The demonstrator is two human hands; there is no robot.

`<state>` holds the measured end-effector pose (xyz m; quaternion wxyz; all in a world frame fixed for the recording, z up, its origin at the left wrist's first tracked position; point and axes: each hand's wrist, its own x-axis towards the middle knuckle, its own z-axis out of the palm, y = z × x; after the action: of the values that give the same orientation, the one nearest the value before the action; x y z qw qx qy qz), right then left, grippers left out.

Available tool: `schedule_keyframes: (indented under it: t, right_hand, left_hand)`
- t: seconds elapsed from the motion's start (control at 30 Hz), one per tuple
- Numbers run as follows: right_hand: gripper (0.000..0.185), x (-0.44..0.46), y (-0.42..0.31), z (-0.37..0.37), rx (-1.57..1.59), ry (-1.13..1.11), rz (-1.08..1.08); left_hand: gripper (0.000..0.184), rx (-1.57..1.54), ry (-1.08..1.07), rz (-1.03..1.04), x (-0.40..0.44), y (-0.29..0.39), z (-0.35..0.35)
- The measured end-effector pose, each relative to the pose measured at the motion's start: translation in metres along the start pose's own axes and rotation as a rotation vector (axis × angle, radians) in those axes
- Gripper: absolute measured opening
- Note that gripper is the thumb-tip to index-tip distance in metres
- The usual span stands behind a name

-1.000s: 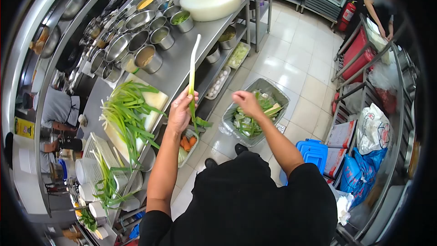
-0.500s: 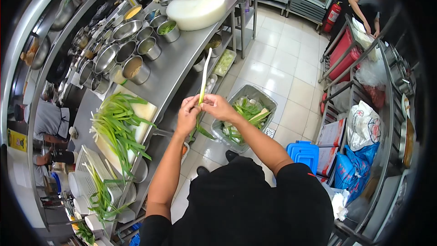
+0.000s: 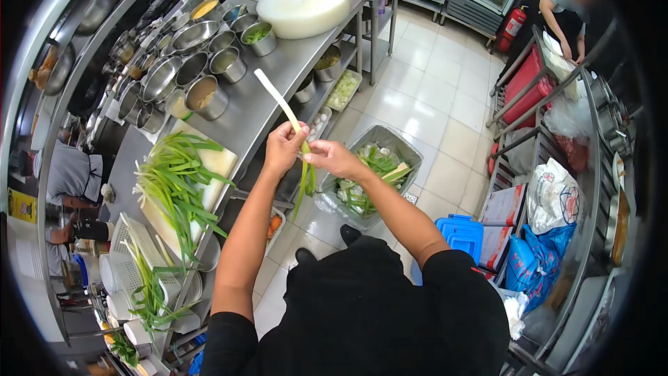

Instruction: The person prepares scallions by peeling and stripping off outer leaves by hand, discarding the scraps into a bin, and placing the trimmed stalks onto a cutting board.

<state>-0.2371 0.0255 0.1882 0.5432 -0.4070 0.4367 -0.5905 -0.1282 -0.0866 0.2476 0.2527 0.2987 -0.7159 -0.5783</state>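
A single leek (image 3: pixel 277 96) is held in front of me above the floor, its white end pointing up and left and its green leaves hanging below my hands. My left hand (image 3: pixel 284 146) is closed around the stalk near its middle. Just to the right, my right hand (image 3: pixel 330 156) pinches the green part with thumb and fingers. Below and right of my hands stands a grey bin (image 3: pixel 418 160) holding green leaves and scraps. On the counter to my left, a pile of leeks (image 3: pixel 177 181) lies across a cutting board (image 3: pixel 221 161).
A white plastic basket (image 3: pixel 129 240) with more leeks sits at the counter's near end. Metal pots (image 3: pixel 207 101) and a thick round white block (image 3: pixel 306 14) stand farther along. To the right are a blue container (image 3: pixel 458 237) and a rack with bags (image 3: pixel 553 191). Another person (image 3: pixel 560 7) works at back right.
My hands have shifted slightly left, and the leek has tilted from nearly upright toward the left. My left hand has turned and risen somewhat along the stalk.
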Motion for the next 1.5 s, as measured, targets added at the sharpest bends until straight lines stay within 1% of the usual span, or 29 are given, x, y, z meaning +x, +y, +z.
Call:
schedule_keyframes:
  t: [0.03,0.07,0.1,0.17,0.2,0.27,0.3,0.37,0.43,0.5,0.57,0.63,0.7,0.77,0.8,0.83,0.87,0.9,0.97,1.0,1.07,1.1,1.17,1.2,1.23,1.3,1.37,1.43,1.5]
  right_hand:
    - [0.030,0.002,0.004,0.005,-0.035,0.026,-0.066]
    - [0.021,0.002,0.007,0.010,-0.044,0.085,-0.134]
    - [0.021,0.002,0.008,0.010,-0.043,0.085,-0.135]
    - [0.018,0.004,0.007,0.011,-0.341,0.113,-0.074]
    - [0.018,0.003,0.006,0.012,-0.339,0.108,-0.072]
    - [0.016,-0.001,-0.005,0.016,-0.655,0.109,-0.112]
    - [0.016,0.000,-0.002,0.016,-0.653,0.101,-0.110]
    - [0.016,0.002,0.004,0.017,-0.714,0.095,-0.355]
    - [0.014,0.001,0.007,0.017,-0.740,0.076,-0.370]
    - [0.013,0.001,0.005,0.017,-0.765,0.058,-0.386]
    - [0.012,0.003,0.005,0.016,-0.816,0.011,-0.544]
    - [0.012,0.000,0.001,0.018,-0.791,0.026,-0.504]
    - [0.011,0.000,-0.001,0.018,-0.770,0.045,-0.463]
    - [0.011,0.004,0.002,0.016,-0.624,0.217,-0.365]
    - [0.011,0.002,0.004,0.014,-0.624,0.217,-0.363]
    - [0.012,-0.001,0.005,0.011,-0.647,0.337,-0.315]
    - [0.013,-0.003,0.004,0.008,-0.669,0.456,-0.268]
    - [0.013,-0.007,0.007,0.003,-0.670,0.454,-0.268]
    - [0.012,-0.017,0.026,-0.015,-0.865,0.549,-0.279]
    - [0.012,-0.021,0.035,-0.027,-0.864,0.540,-0.282]
    - [0.018,-0.031,0.060,-0.056,-1.191,0.439,-0.223]
    - [0.018,-0.036,0.071,-0.065,-1.191,0.432,-0.223]
    - [0.028,-0.043,0.072,-0.065,-1.403,0.543,-0.082]
    - [0.036,-0.044,0.068,-0.071,-1.289,0.404,0.008]
    - [0.036,-0.043,0.051,-0.065,-1.290,0.396,0.009]
    - [0.042,-0.037,0.017,-0.044,-0.649,0.042,0.137]
    - [0.044,-0.034,-0.002,-0.010,-0.260,-0.112,0.021]
    - [0.040,-0.032,-0.011,0.021,-0.091,-0.178,-0.011]
    - [0.037,-0.028,-0.012,0.044,-0.064,-0.227,0.034]
  left_hand:
    - [0.019,0.118,0.036,0.027,-0.001,0.001,0.000]
    - [0.021,0.167,0.063,0.045,0.001,-0.002,0.002]
    - [0.021,0.167,0.063,0.045,0.001,-0.003,0.002]
    - [0.031,0.332,0.048,0.064,0.000,-0.006,0.000]
    - [0.035,0.346,0.048,0.075,0.001,-0.007,-0.002]
    - [0.035,0.358,0.029,0.061,0.001,-0.011,-0.007]
    - [0.035,0.369,0.006,0.051,0.001,-0.014,-0.009]
    - [0.035,0.375,-0.026,0.030,0.000,-0.013,-0.012]
    - [0.035,0.382,-0.059,0.009,0.001,-0.019,-0.017]
    - [0.033,0.217,-0.143,-0.075,0.002,-0.032,-0.022]
    - [0.031,0.122,-0.203,-0.139,-0.001,-0.033,-0.022]
    - [0.029,0.025,-0.267,-0.201,-0.002,-0.034,-0.021]
    - [0.025,0.108,-0.133,-0.093,-0.002,-0.037,-0.019]
    - [0.023,0.082,0.041,0.018,-0.005,-0.036,-0.013]
    - [0.020,0.006,0.066,-0.001,-0.004,-0.036,-0.013]
    - [0.019,-0.230,0.100,-0.004,-0.001,-0.033,-0.011]
    - [0.018,-0.279,0.193,0.009,0.002,-0.029,-0.013]
    - [0.017,-0.327,0.287,0.021,0.006,-0.024,-0.017]
    - [0.020,-0.432,0.340,0.090,0.013,-0.013,-0.028]
    - [0.020,-0.473,0.354,0.091,0.015,-0.008,-0.034]
    - [0.020,-0.515,0.375,0.094,0.017,0.007,-0.043]
    - [0.019,-0.570,0.402,0.110,0.018,0.012,-0.046]
    - [0.018,-0.624,0.434,0.122,0.020,0.018,-0.052]
    - [0.017,-0.665,0.466,0.145,0.022,0.021,-0.055]
    - [0.016,-0.707,0.497,0.165,0.023,0.022,-0.058]
    - [0.015,-0.751,0.512,0.183,0.026,0.023,-0.064]
    - [0.014,-0.790,0.569,0.229,0.030,0.023,-0.072]
    - [0.014,-0.795,0.610,0.248,0.031,0.027,-0.077]
    - [0.014,-0.785,0.680,0.295,0.029,0.033,-0.081]
